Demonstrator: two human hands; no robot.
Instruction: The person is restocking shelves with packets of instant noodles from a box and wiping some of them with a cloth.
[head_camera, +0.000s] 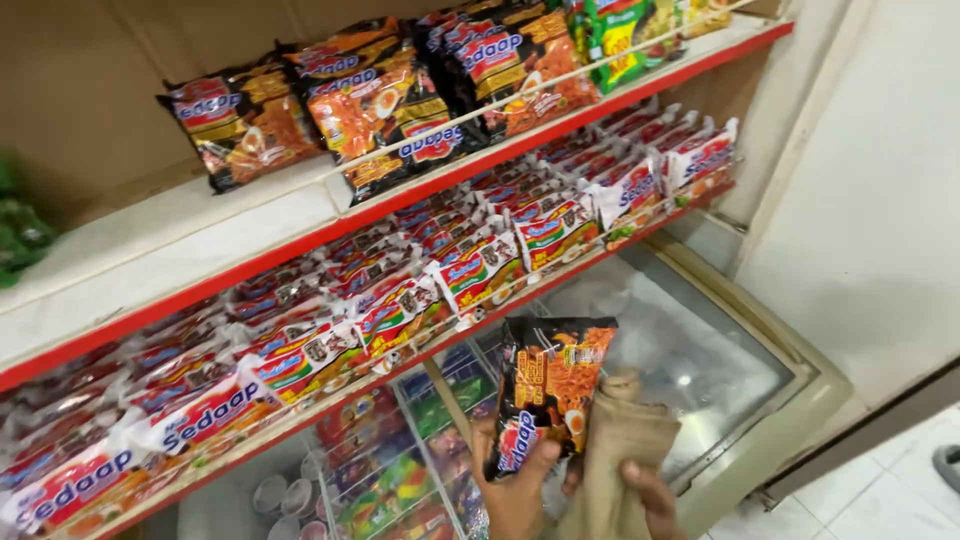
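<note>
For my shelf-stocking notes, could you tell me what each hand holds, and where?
Left hand grips the black noodle packet at its bottom edge; right hand holds the tan cloth bag low down.

The noodle packet (548, 392) is a flat, glossy black pouch printed with orange fried noodles and a halved egg. It stands nearly upright, tilted a little to the right, with its bottom corner pinched under the thumb of the left hand (517, 490) and its top well above that hand. The cloth bag (620, 450) is coarse, tan and crumpled, standing just right of the packet and touching it, its lower part gripped by the right hand (650, 495).
</note>
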